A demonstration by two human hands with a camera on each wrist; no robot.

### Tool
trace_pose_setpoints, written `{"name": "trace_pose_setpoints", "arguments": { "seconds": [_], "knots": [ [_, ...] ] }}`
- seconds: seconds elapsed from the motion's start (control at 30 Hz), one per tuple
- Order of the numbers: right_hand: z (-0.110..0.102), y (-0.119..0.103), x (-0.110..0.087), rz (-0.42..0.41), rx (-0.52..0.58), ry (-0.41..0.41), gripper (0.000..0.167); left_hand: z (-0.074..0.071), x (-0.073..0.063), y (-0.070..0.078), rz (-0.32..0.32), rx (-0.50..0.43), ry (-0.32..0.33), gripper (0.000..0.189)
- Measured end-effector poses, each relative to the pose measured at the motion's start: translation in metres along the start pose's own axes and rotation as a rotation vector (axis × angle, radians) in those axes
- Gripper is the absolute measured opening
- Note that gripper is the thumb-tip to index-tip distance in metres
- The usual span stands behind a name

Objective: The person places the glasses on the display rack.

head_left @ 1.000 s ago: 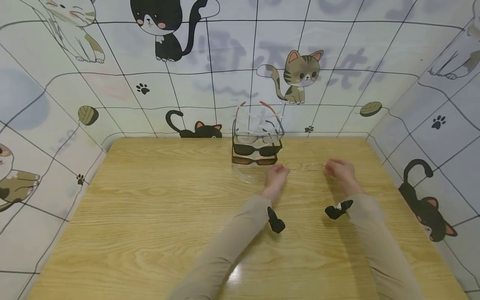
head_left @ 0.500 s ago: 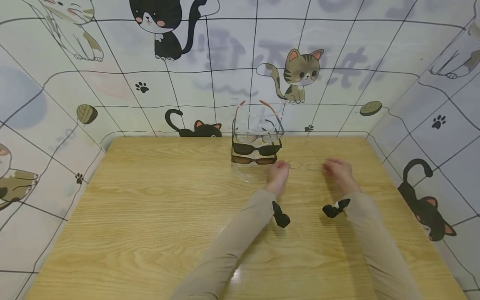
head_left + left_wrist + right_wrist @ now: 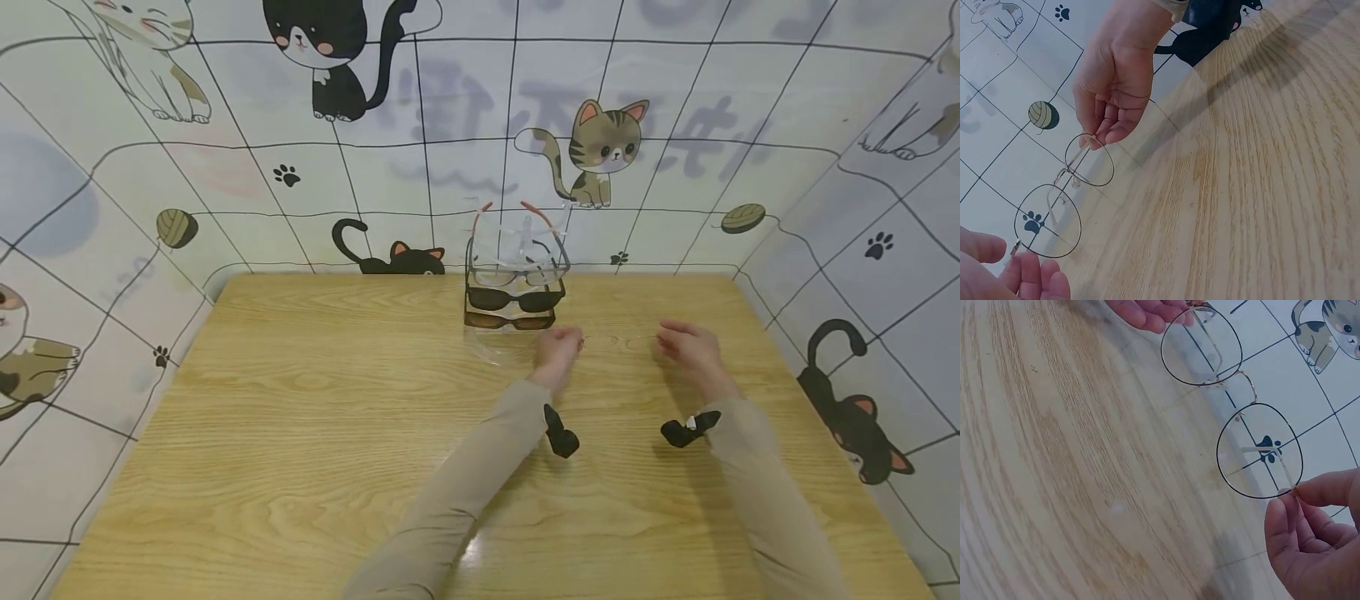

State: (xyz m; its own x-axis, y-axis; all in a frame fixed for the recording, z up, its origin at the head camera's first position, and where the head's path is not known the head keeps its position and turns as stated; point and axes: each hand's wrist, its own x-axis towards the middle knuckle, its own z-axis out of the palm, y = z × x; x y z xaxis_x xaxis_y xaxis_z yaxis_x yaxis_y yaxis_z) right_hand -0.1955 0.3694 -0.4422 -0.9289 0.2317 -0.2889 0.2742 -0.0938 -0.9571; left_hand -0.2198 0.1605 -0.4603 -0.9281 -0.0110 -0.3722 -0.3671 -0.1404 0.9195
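A pair of thin wire-rimmed eyeglasses (image 3: pixel 1251 384) with round lenses spans the space between my two hands. In the head view they are only a faint line. My right hand (image 3: pixel 690 354) pinches one hinge corner between thumb and fingertips, as the right wrist view shows closely. At the opposite hinge corner my left hand (image 3: pixel 557 354) holds the frame, thumb and fingers on either side of it in the left wrist view. The temples point away toward the wall, behind the lenses. Both hands are over the far right half of the table.
Left of my left hand, a clear display stand (image 3: pixel 489 353) carries stacked eyewear: brown-lensed sunglasses (image 3: pixel 510 322), black sunglasses (image 3: pixel 517 300) and clear-lensed glasses (image 3: pixel 517 276) above. The wooden table (image 3: pixel 300 417) meets a wall (image 3: pixel 465 183) covered in cat prints. Wrist cameras sit on both sleeves.
Both hands have come slightly closer to me, the right one also a little rightward. The eyeglasses have tilted, so their lenses look flatter and fainter in the head view.
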Motion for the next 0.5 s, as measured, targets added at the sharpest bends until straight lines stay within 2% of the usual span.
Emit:
{"name": "trace_pose_setpoints", "arguments": {
  "seconds": [0.1,0.23,0.5],
  "knots": [
    [-0.006,-0.002,-0.005,-0.01,0.062,-0.058,0.019,0.001,-0.001,0.0,0.007,-0.042,-0.005,0.016],
    [-0.012,-0.005,-0.011,-0.012,0.07,-0.107,0.032,0.002,-0.003,0.0,-0.008,-0.087,-0.032,0.013],
    [-0.017,-0.008,-0.025,-0.036,0.031,-0.162,0.027,-0.007,-0.013,0.005,0.001,-0.104,-0.12,0.011]
  ]
}}
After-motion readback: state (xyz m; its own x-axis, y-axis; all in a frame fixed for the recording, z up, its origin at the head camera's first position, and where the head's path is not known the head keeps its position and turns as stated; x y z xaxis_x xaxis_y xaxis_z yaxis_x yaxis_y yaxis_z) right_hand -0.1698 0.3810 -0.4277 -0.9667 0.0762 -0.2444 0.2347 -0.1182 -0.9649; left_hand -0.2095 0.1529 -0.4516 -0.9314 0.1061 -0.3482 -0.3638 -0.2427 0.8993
